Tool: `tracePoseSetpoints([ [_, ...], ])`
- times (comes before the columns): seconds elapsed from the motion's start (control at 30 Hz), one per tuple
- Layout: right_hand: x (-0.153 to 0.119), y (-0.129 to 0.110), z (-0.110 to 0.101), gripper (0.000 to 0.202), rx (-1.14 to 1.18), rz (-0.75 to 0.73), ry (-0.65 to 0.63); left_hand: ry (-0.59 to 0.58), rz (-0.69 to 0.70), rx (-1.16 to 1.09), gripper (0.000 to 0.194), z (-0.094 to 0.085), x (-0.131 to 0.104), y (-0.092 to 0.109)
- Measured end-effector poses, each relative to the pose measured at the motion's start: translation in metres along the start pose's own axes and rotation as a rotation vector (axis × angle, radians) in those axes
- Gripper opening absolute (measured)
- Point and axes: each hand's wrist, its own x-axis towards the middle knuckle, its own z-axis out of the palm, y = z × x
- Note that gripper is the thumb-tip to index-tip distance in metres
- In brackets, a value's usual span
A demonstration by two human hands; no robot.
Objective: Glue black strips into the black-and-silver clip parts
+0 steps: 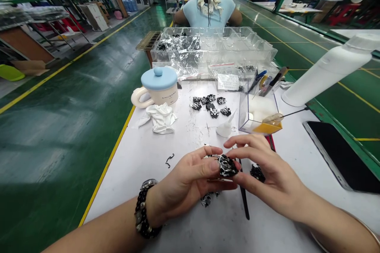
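Observation:
A small black and silver part (228, 166) is pinched between the thumb and fingers of my left hand (190, 178), above the white table. My right hand (276, 174) touches the part's right side with its thumb and fingertips. Under the hands lie more black and silver pieces (206, 200), partly hidden, and a dark thin tool (244, 203). Another black piece (257, 172) lies beneath my right hand. Further back sits a group of several similar pieces (214, 110). Two thin black curved strips (169, 161) rest left of my left hand.
A lidded mug (163, 93) and crumpled white tissue (162, 118) stand left. A nozzle bottle (225, 128), clear tool box (258, 114), white bottle (326, 71) and phone (341, 154) are right. Behind are clear trays (237, 53) and a seated person (208, 8).

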Motion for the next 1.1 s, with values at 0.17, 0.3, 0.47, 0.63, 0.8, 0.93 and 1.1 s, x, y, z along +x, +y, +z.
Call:
tracePoseSetpoints([
  [0.17, -0.002, 0.008, -0.001, 0.019, 0.144, -0.01, 0.018, -0.035, 0.33, 0.779, 0.05, -0.003, -0.008, 0.014],
  [0.3, -0.001, 0.01, -0.001, 0.014, 0.197, 0.018, -0.043, -0.107, 0.839, 1.507, 0.063, -0.002, -0.015, 0.027],
  [0.47, 0.0, 0.002, 0.001, 0.01, 0.217, 0.062, -0.099, -0.082, 0.909, 1.683, 0.04, 0.002, -0.016, 0.026],
  [0.63, 0.001, -0.001, 0.0, 0.009, 0.213, 0.075, -0.124, -0.079, 0.913, 1.743, 0.032, 0.001, -0.015, 0.025],
  [0.8, 0.002, -0.003, -0.002, 0.009, 0.213, 0.098, -0.159, -0.105, 0.899, 1.767, 0.027, 0.002, -0.015, 0.024],
  [0.93, 0.001, -0.005, -0.002, 0.005, 0.169, 0.089, -0.177, -0.121, 0.928, 1.757, 0.022, 0.002, -0.014, 0.021],
  [1.1, -0.002, -0.004, 0.001, 0.016, 0.004, -0.112, -0.017, -0.043, 0.881, 1.702, 0.016, 0.002, -0.015, 0.013],
])
